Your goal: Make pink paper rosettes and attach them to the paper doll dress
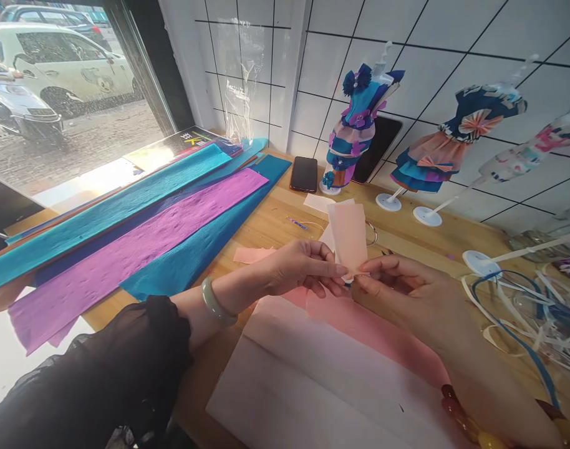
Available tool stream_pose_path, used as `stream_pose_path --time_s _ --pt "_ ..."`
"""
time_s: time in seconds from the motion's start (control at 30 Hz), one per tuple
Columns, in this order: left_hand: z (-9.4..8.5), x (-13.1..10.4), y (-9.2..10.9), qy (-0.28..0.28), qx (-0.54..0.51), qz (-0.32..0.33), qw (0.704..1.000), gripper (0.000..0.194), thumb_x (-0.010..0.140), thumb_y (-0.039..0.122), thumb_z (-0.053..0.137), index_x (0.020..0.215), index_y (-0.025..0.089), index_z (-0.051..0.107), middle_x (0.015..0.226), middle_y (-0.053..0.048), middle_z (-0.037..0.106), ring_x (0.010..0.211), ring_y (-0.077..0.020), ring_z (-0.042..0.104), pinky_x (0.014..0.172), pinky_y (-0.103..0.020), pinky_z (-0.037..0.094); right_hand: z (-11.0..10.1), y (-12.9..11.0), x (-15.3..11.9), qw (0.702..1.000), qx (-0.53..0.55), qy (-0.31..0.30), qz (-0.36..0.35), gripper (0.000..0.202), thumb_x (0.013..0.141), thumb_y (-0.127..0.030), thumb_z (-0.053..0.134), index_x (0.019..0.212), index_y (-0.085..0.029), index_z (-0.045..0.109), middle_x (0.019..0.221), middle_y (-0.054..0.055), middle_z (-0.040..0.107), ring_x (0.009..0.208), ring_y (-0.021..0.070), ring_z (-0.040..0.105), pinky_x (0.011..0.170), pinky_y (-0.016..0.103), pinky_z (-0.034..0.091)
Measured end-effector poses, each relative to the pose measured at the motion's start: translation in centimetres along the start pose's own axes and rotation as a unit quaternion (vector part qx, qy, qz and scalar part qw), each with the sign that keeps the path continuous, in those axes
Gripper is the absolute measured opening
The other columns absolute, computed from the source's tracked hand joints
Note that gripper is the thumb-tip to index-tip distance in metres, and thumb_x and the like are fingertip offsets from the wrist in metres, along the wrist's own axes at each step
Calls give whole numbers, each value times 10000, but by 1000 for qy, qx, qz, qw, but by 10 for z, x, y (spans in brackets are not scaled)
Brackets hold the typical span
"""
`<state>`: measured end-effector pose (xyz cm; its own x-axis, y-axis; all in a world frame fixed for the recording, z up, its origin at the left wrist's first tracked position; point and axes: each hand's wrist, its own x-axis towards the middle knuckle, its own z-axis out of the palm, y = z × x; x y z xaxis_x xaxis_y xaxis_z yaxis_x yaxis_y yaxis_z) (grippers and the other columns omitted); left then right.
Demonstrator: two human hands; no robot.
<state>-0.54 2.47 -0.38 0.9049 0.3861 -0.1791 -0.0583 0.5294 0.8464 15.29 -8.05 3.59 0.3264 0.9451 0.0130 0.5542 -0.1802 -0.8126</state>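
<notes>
Left hand [304,267] and right hand [409,288] pinch the peach strip's [351,234] gathered end, nearer than the flat phone [304,174]. Light, even pressure should prevent tearing.

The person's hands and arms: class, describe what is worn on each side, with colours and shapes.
The left hand is ungloved; above it come a smooth, pale green bangle and a sheer black sleeve, gathered at its end. The right hand is ungloved too, with glossy red-brown and amber-yellow beads further up; no sleeve shows there.
</notes>
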Motion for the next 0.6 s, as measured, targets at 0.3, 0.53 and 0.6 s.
stream_pose_path --time_s 0.3,0.53,0.6 --pt "2 -3 0 -12 2 -7 1000 295 707 297 690 925 145 562 795 -46 641 692 -119 630 483 -183 459 2 0 1 1000 -17 3 -2 119 697 -357 650 741 -247 659 761 12 678 646 159 628 577 268 515" --pt "1 -2 -3 -5 -6 -7 1000 251 680 265 712 838 136 566 659 0 595 569 -79 585 441 -157 415 4 2 1 1000 -13 5 -8 133 700 -370 647 740 -244 663 771 15 682 648 167 631 575 275 514" --pt "0 -1 -3 -1 -3 -13 1000 228 682 260 709 802 137 560 604 17 564 531 -73 568 428 -155 402 3 3 2 1000 -20 5 -14 138 698 -375 648 737 -244 663 776 16 687 640 167 630 569 277 510"
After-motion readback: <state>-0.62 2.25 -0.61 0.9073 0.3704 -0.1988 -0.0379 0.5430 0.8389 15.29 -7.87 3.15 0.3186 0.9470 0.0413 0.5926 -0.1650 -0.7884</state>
